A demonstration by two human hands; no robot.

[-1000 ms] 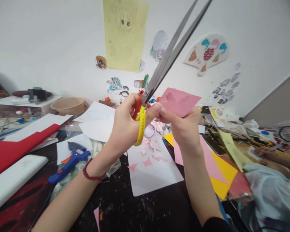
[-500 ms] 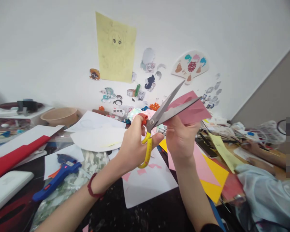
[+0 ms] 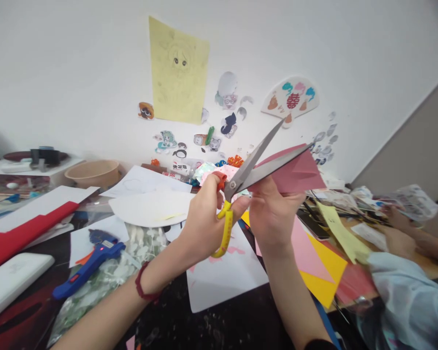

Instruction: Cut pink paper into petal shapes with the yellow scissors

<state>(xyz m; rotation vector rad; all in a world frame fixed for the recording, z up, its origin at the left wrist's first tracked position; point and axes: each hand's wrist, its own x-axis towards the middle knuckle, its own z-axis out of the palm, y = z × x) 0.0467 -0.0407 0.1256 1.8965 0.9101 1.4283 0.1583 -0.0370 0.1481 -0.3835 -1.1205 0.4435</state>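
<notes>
My left hand (image 3: 205, 221) is closed around the handles of a pair of scissors (image 3: 227, 227), one loop yellow and the other orange. The scissors' blades stand wide apart and point up to the right. Pinched in my right hand (image 3: 275, 218) is a folded piece of pink paper (image 3: 301, 171). The lower blade lies along the pink paper's near face, and the upper blade rises above its left end. Below both hands, a white sheet (image 3: 228, 287) on the black table carries small pink scraps (image 3: 235, 250).
A blue glue gun (image 3: 91, 267) lies at left, by a white box (image 3: 16, 284) and a red strip (image 3: 29, 236). Pink and yellow sheets (image 3: 326, 267) lie at right, near a phone (image 3: 312, 221). A co-worker's arm (image 3: 405, 238) is at far right.
The pink paper has tilted slightly, its far edge now lower against the blades. The scissors remain spread. At far right, the co-worker's hand has lifted a clear plastic bag. The view has shifted a little.
</notes>
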